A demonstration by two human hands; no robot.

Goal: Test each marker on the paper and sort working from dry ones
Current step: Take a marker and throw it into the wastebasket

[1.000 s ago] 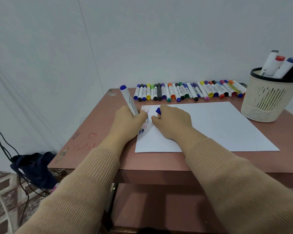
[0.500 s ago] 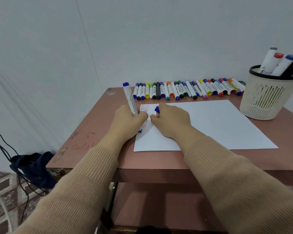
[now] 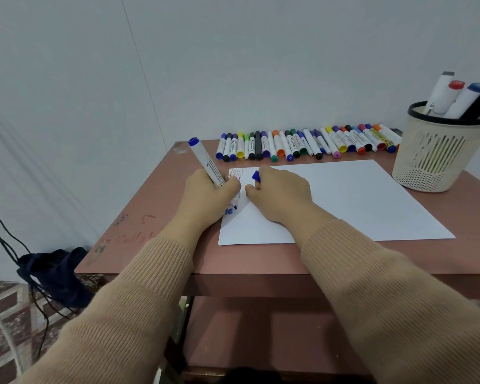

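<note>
My left hand (image 3: 205, 198) grips a white marker (image 3: 205, 162) with a blue end. Its tip rests on the white paper (image 3: 344, 200), where fresh blue strokes show below several small "test" words in the paper's top left corner. My right hand (image 3: 280, 195) lies on the paper beside it and pinches the marker's blue cap (image 3: 256, 176) between its fingers. A long row of capped coloured markers (image 3: 302, 144) lies side by side along the table's far edge, behind the paper.
A cream mesh basket (image 3: 432, 159) with a black rim stands at the right, holding several thick markers. The brown table (image 3: 155, 217) has scribbles near its left edge. A dark bag and cables lie on the floor at the left.
The marker in my left hand has shifted slightly as it writes; more blue ink shows at its tip. My right hand has stayed put on the paper, the cap still in it.
</note>
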